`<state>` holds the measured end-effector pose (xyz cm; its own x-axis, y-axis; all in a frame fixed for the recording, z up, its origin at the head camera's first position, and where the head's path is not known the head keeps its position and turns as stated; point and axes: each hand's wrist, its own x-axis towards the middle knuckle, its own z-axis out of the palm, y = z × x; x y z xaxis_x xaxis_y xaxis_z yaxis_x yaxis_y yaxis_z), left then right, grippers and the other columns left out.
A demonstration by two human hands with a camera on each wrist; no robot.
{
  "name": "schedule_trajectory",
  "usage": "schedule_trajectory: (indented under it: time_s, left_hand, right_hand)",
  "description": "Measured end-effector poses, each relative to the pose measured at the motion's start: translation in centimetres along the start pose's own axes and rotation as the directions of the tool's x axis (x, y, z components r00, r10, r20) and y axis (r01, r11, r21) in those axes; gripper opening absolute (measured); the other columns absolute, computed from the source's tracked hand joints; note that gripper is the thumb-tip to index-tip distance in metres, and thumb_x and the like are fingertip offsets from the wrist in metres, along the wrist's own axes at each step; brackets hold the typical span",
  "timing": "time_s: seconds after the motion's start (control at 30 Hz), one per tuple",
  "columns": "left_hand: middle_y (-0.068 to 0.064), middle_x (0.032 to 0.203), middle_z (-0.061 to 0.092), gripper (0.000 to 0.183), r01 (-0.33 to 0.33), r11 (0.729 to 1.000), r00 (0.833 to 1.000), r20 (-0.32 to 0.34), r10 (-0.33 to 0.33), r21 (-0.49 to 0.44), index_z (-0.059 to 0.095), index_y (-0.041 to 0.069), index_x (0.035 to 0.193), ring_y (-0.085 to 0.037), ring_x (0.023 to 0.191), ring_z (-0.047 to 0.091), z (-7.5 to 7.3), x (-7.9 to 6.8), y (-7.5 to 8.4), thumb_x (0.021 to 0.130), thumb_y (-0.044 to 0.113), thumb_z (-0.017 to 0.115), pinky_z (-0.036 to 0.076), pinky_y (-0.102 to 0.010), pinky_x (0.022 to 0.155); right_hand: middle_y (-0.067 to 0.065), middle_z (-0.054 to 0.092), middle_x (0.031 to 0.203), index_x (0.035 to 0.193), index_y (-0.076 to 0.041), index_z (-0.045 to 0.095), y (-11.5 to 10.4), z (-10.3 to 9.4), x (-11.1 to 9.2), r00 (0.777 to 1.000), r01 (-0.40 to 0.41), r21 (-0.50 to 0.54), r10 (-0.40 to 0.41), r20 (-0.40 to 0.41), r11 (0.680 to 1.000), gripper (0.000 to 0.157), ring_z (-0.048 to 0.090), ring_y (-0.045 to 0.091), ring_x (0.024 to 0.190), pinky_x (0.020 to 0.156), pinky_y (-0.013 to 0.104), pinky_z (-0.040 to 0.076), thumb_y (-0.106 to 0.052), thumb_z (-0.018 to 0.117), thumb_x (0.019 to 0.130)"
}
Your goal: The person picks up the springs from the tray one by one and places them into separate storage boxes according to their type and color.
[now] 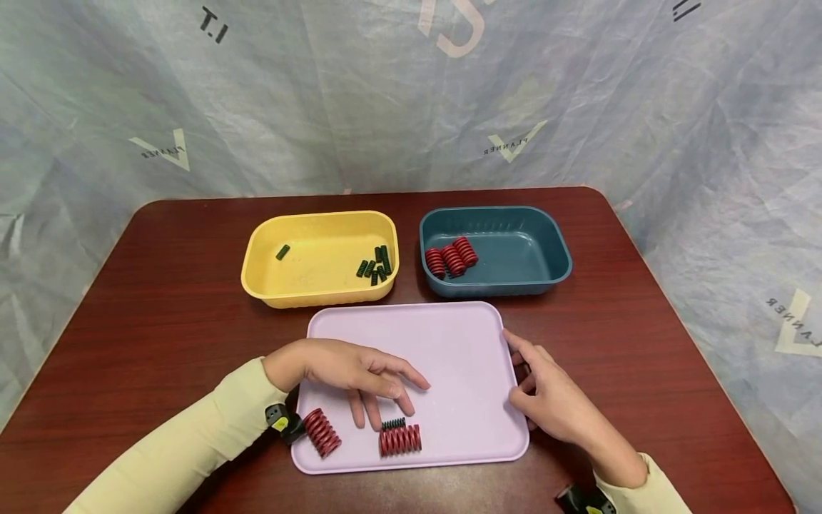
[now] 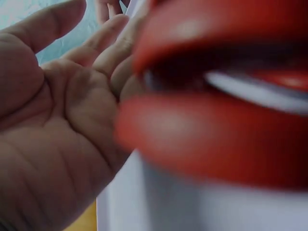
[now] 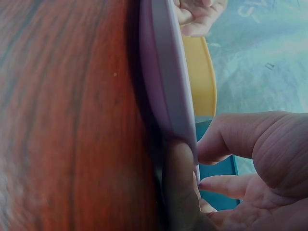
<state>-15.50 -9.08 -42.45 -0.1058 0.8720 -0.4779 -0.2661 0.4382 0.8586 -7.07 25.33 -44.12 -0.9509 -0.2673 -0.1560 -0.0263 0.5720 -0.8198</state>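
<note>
Over the lilac tray (image 1: pixel 462 371) my left hand (image 1: pixel 349 375) reaches with loosely spread fingers and nothing in its grasp. Its lower fingertips are right by a small dark green spring (image 1: pixel 393 423), which lies along a larger red spring (image 1: pixel 400 441). Another red spring (image 1: pixel 322 432) lies near the tray's left front corner, below my left wrist, and looms large and blurred in the left wrist view. My right hand (image 1: pixel 555 396) grips the tray's right edge, its thumb (image 3: pixel 219 144) at the rim and a finger (image 3: pixel 180 178) at the underside.
Behind the tray stand a yellow bin (image 1: pixel 257 275) with several small green springs and a dark teal bin (image 1: pixel 526 250) with several red springs at its left end. All rest on a dark red wooden table (image 1: pixel 180 285). A pale printed sheet (image 1: pixel 385 107) hangs behind it.
</note>
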Motion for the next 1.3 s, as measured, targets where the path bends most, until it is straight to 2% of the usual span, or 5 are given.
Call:
schedule_trajectory:
  time_s: [0.5,0.7,0.9,1.03,1.3]
  left_hand:
    - [-0.006,0.14,0.062,0.043,0.015,1.0,0.992,0.124,-0.014,-0.009,0.045,0.018,0.155,-0.033,0.102,0.073,0.3,0.2,-0.1,0.113,0.021,0.044,0.063,-0.043,0.082]
    - [-0.011,0.136,0.063,0.041,0.005,0.999,0.997,0.078,-0.002,-0.033,0.048,0.01,0.152,-0.03,0.098,0.073,0.2,0.1,-0.1,0.112,0.017,0.046,0.062,-0.041,0.085]
    - [-0.024,0.134,0.059,0.044,-0.144,0.989,0.989,-0.025,0.144,-0.016,0.049,-0.002,0.148,-0.027,0.092,0.07,-0.9,-0.8,0.1,0.106,0.007,0.056,0.062,-0.034,0.077]
    - [-0.027,0.131,0.058,0.049,-0.24,0.963,0.947,-0.188,0.261,0.124,0.054,-0.003,0.143,-0.031,0.083,0.068,-1.5,-1.6,0.5,0.098,0.007,0.07,0.06,-0.033,0.068]
    - [-0.026,0.124,0.058,0.048,-0.24,0.948,0.806,-0.502,0.314,0.207,0.059,-0.001,0.136,-0.026,0.065,0.06,-2.5,-2.5,1.3,0.092,0.005,0.077,0.053,-0.03,0.054]
  right_hand:
    - [0.02,0.048,0.124,0.159,-0.007,0.033,0.0,0.0,0.0,1.0,0.001,0.009,-0.001,-0.002,1.0,0.083,0.061,0.02,0.078,0.043,0.032,0.055,0.011,0.06,0.083]
    - [0.021,0.047,0.125,0.159,-0.007,0.033,0.0,0.0,0.0,1.0,0.0,0.013,0.0,-0.001,1.0,0.083,0.061,0.02,0.078,0.043,0.032,0.055,0.011,0.061,0.083]
    - [0.021,0.047,0.125,0.16,-0.007,0.033,0.0,0.0,0.0,1.0,0.0,0.014,0.0,0.001,1.0,0.083,0.061,0.021,0.078,0.043,0.032,0.055,0.011,0.06,0.083]
    - [0.021,0.047,0.126,0.16,-0.008,0.032,0.0,0.0,-0.1,1.0,-0.007,0.021,0.007,0.003,1.0,0.084,0.06,0.021,0.078,0.043,0.032,0.055,0.012,0.061,0.083]
    - [0.021,0.047,0.127,0.16,-0.009,0.032,0.0,0.1,-0.1,1.0,-0.018,0.03,0.018,0.002,0.999,0.085,0.062,0.021,0.078,0.043,0.032,0.055,0.011,0.061,0.083]
